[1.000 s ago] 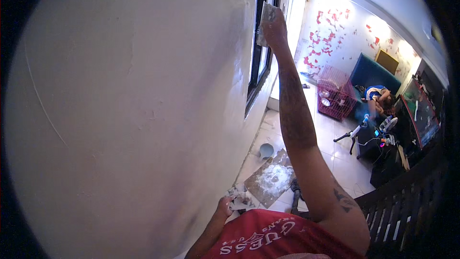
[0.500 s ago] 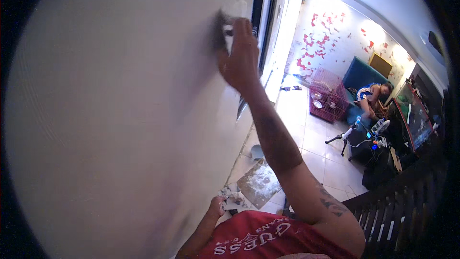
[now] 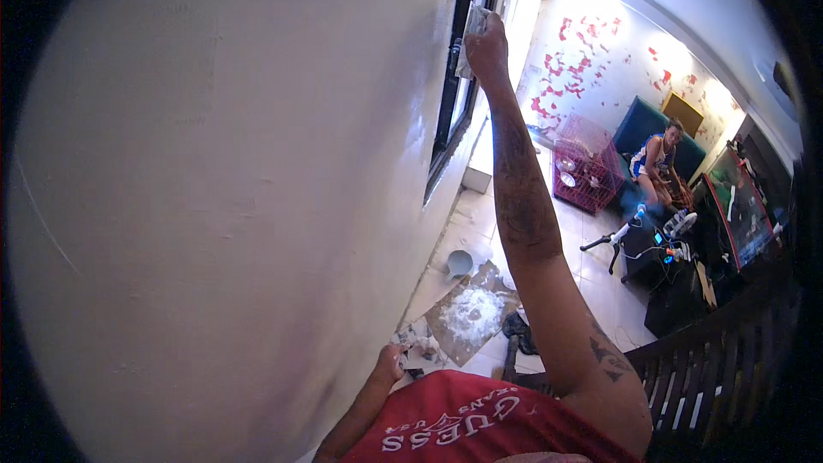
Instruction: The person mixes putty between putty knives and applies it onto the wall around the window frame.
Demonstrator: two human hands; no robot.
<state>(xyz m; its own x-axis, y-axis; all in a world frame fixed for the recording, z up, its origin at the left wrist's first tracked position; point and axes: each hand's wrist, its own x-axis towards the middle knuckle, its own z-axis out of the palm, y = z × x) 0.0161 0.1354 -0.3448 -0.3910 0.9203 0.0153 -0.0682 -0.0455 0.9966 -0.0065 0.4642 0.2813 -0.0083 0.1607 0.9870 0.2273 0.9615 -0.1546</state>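
Observation:
My right hand (image 3: 489, 50) is raised and closed around a flat, wide, putty-smeared scraper (image 3: 471, 30). It is beside the dark window frame (image 3: 444, 120) at the wall's right edge. The pale wall (image 3: 231, 206) fills the left half of the view, with thin ridges and scratch lines on it. Low by the wall, my left hand (image 3: 392, 363) grips a small board (image 3: 415, 339) with lumps of white putty on it. Part of that board and the left fingers are hard to see.
On the tiled floor lie a sheet with white powder (image 3: 470, 317) and a grey-white bucket (image 3: 459, 263). Farther back stand a pink wire cage (image 3: 587, 171), a tripod (image 3: 619, 236) and a person (image 3: 656, 159) seated on a green seat. Dark slats (image 3: 703, 394) run along the lower right.
My right hand with the scraper has moved right, off the wall surface to beside the window frame. The seated person has straightened up from leaning over. My left hand has barely moved.

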